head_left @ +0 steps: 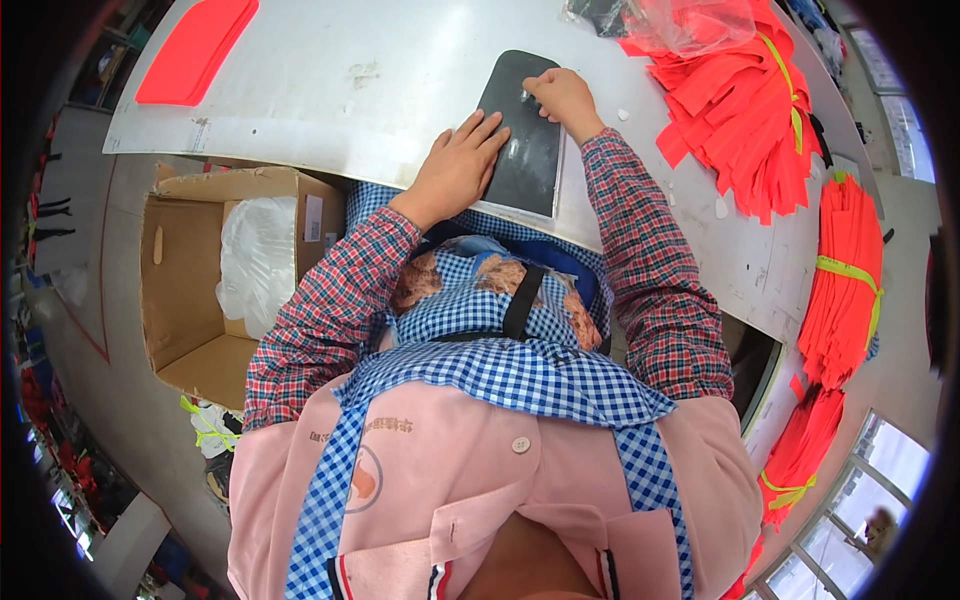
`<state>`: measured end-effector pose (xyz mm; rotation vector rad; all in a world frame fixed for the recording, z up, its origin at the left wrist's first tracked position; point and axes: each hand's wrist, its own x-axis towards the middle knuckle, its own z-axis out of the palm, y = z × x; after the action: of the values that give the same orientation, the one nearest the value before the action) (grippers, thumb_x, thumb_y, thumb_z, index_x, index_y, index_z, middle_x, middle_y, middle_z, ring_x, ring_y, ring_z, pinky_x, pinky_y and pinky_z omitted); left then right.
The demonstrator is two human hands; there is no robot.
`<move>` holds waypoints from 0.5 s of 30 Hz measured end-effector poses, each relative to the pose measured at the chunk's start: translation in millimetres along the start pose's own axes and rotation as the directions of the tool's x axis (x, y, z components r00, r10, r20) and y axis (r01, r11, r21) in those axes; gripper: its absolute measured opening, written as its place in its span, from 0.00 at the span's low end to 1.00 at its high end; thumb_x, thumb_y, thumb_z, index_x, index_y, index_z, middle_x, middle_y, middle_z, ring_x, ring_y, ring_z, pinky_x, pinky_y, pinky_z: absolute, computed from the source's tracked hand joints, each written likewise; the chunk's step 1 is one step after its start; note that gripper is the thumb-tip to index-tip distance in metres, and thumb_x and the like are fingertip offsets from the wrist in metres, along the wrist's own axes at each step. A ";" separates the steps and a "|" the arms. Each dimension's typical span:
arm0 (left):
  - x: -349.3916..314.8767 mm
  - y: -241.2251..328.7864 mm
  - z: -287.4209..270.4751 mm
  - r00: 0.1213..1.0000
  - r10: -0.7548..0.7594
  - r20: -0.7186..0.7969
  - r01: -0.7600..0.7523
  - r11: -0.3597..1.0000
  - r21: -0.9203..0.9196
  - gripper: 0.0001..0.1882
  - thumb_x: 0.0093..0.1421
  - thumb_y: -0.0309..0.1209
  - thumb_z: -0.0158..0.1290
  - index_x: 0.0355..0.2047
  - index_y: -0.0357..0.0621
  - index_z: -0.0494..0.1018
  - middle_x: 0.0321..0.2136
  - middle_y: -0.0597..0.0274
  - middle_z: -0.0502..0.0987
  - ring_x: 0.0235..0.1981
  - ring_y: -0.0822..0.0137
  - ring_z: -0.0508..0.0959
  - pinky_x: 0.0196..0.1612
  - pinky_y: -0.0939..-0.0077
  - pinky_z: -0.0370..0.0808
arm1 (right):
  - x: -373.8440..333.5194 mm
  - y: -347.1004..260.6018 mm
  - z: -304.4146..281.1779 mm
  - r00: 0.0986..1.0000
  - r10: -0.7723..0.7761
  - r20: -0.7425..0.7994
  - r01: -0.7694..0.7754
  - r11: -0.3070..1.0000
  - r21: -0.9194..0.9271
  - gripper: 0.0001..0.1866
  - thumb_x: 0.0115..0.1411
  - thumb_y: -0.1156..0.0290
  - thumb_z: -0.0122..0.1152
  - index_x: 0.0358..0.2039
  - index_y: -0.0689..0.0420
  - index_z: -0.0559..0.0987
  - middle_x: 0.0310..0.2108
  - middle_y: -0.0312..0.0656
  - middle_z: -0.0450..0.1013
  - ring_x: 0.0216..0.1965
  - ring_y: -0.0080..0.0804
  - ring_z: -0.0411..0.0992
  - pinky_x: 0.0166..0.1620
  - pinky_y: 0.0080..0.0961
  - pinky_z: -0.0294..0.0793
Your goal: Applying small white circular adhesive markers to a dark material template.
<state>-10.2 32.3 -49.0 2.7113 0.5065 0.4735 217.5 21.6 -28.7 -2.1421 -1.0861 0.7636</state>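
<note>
White worktable (pixel 380 80) fills the upper frame. At upper centre lies a dark flat piece (pixel 525 140); the left hand (pixel 455 170) presses flat, fingers spread, on its left edge, while the right hand (pixel 565 100) pinches its top. Orange strips (pixel 740 110) pile at upper right.

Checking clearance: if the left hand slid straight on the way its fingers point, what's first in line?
The left hand lies flat on the dark panel, fingers pointing at the right hand on the panel's top. Likely that hand comes first.
</note>
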 end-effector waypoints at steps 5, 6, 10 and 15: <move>2.1 0.9 0.1 1.000 0.017 -0.011 -0.017 1.000 0.011 0.22 0.64 0.30 0.44 0.58 0.44 0.65 0.63 0.54 0.60 0.65 0.52 0.58 0.59 0.51 0.63 | 3.1 2.6 -6.3 0.999 -0.022 0.029 0.022 1.000 0.000 0.19 0.52 0.55 0.61 0.23 0.62 0.79 0.18 0.40 0.74 0.17 0.27 0.73 0.25 0.21 0.73; 2.4 1.0 0.1 1.000 0.023 -0.013 -0.022 1.000 0.015 0.22 0.64 0.30 0.44 0.58 0.44 0.65 0.63 0.54 0.60 0.65 0.52 0.58 0.59 0.51 0.63 | 3.8 2.2 -8.8 0.995 0.005 0.096 -0.009 0.999 0.047 0.16 0.53 0.57 0.61 0.25 0.60 0.78 0.20 0.36 0.73 0.19 0.23 0.72 0.24 0.20 0.72; 2.6 0.6 2.0 1.000 0.021 -0.017 -0.021 1.000 0.012 0.22 0.64 0.30 0.44 0.58 0.43 0.65 0.63 0.54 0.61 0.65 0.52 0.59 0.59 0.54 0.63 | -5.4 5.7 -13.0 0.996 0.015 0.086 -0.035 0.972 0.234 0.15 0.53 0.60 0.61 0.26 0.61 0.78 0.20 0.35 0.73 0.20 0.22 0.72 0.24 0.19 0.71; 3.7 -2.1 5.4 0.999 0.029 -0.022 -0.029 0.999 -0.019 0.22 0.64 0.30 0.45 0.58 0.43 0.66 0.63 0.54 0.61 0.65 0.52 0.59 0.59 0.56 0.64 | -22.8 36.8 -23.8 0.998 0.067 0.004 -0.062 0.898 0.436 0.13 0.52 0.61 0.61 0.25 0.60 0.77 0.20 0.35 0.72 0.20 0.21 0.71 0.24 0.18 0.71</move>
<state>-5.5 34.2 -53.6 2.7013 0.4665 0.5140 241.2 -21.3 -35.3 -1.8005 -0.7509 0.9267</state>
